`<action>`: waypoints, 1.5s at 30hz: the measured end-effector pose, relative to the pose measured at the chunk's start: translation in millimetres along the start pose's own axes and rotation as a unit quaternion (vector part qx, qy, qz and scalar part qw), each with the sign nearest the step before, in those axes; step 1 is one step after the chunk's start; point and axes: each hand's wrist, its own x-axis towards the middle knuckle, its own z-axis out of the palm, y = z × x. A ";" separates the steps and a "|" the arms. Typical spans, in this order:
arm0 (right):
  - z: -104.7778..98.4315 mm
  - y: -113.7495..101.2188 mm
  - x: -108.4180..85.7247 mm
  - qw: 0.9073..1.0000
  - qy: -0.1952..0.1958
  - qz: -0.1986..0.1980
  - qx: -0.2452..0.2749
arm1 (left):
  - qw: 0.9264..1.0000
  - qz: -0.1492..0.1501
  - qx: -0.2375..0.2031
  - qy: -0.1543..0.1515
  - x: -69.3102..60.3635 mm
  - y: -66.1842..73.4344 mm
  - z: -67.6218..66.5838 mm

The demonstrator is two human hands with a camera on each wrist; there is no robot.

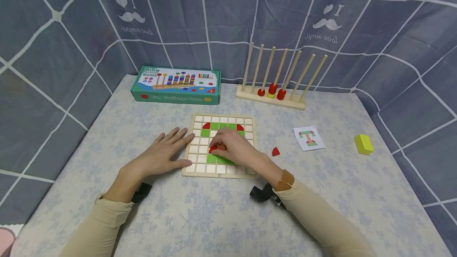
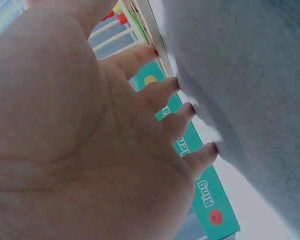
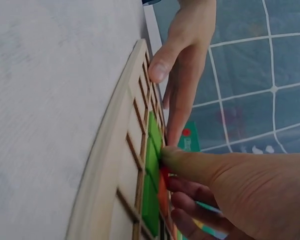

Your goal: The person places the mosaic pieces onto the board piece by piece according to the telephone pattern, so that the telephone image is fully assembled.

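Observation:
A wooden grid board [image 1: 201, 168] lies on the table with green square tiles [image 1: 223, 125] and red quarter-round pieces [image 1: 240, 127] in its cells. My right hand [image 1: 233, 146] is over the board's middle, thumb and fingertips pinching a red quarter-round piece [image 1: 213, 149] at a cell just above the lower green row. In the right wrist view that red piece [image 3: 164, 175] shows between thumb and fingers, close to green tiles [image 3: 151, 202]. An orange tile is partly hidden under this hand. My left hand [image 1: 162, 154] rests spread, its thumb and forefinger touching the board's left edge.
A loose red quarter-round piece [image 1: 275, 152] lies right of the board, near a pattern card [image 1: 309, 138] and a yellow block [image 1: 364, 144]. Behind stand a green Ring Challenge Game box [image 1: 175, 85] and a wooden peg rack [image 1: 246, 94] with several red and yellow rings.

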 end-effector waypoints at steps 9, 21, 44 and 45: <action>1.7 1.3 -5.6 0.999 0.024 -0.022 0.006 | 1.000 -0.001 -0.004 -0.001 -0.6 0.8 -1.3; 8.1 0.8 -2.7 0.999 0.030 -0.035 0.027 | 1.000 0.000 -0.003 -0.002 -0.4 -2.9 1.2; -48.6 55.3 -80.4 0.994 0.090 0.053 0.041 | 1.000 -0.005 -0.003 0.002 -0.3 -1.7 0.5; -50.7 58.7 -85.3 0.993 0.091 0.058 0.037 | 1.000 -0.005 -0.003 0.001 -0.2 -1.7 0.4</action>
